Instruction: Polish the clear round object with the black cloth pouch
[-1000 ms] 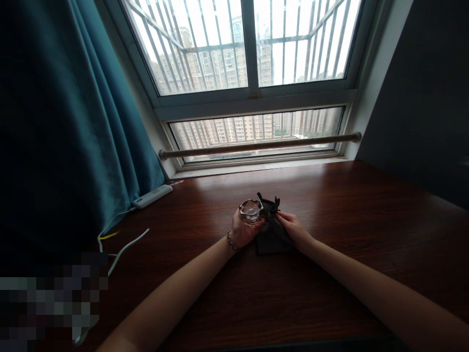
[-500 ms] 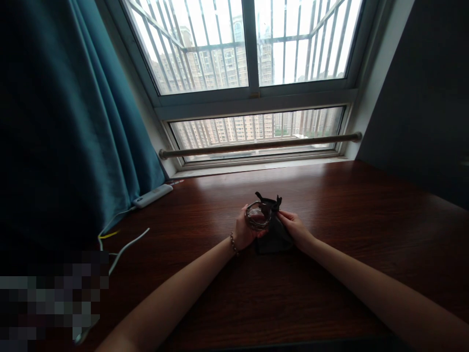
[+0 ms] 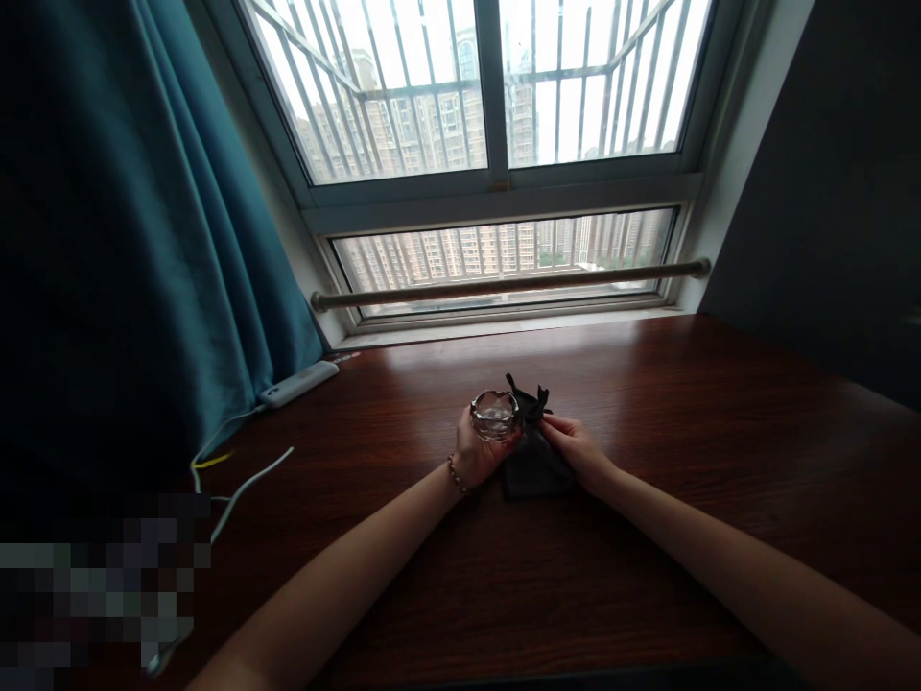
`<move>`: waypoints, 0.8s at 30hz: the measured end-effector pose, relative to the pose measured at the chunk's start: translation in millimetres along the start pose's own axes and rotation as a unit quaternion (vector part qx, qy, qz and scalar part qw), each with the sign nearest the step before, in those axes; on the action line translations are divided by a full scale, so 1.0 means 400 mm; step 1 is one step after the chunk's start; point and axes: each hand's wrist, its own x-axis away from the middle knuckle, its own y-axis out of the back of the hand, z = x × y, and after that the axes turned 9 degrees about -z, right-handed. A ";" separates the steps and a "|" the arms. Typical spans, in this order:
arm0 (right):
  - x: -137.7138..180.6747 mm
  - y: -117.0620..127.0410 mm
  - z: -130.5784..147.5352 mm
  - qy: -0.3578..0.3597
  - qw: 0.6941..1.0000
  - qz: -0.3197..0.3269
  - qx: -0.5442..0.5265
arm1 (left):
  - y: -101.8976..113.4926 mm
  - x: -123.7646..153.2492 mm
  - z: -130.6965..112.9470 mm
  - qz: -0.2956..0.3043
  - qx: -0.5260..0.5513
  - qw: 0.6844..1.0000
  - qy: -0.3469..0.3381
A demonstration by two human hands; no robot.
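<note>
My left hand (image 3: 476, 453) is closed around a small clear glass dish (image 3: 494, 415) with a faceted rim, held upright just above the dark wooden table (image 3: 648, 403). A bead bracelet sits on that wrist. Right beside the dish lies a small black drawstring pouch (image 3: 533, 459), its mouth pointing toward the window. My right hand (image 3: 576, 447) pinches the pouch's right edge near the mouth. The dish touches the pouch's open end on its left side.
A white power strip (image 3: 298, 384) lies at the table's back left, with white cables (image 3: 245, 485) trailing toward me. A teal curtain (image 3: 144, 240) hangs on the left. The barred window (image 3: 489, 144) and a rail (image 3: 510, 284) run along the back; a dark wall stands on the right.
The glass dish was tipped toward the pouch's mouth half a second ago; now it is upright again and a little to the left. My right hand has kept its hold.
</note>
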 end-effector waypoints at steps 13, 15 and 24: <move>0.000 -0.003 0.005 -0.019 1.000 -0.013 -0.021 | -0.007 0.016 0.009 0.067 -0.120 0.990 -0.014; 0.000 -0.004 0.007 -0.021 0.999 -0.013 -0.025 | -0.003 0.013 0.009 0.087 -0.136 0.987 -0.006; 0.001 -0.003 0.013 -0.027 0.999 -0.014 -0.029 | -0.014 0.027 -0.002 0.131 -0.158 0.977 0.056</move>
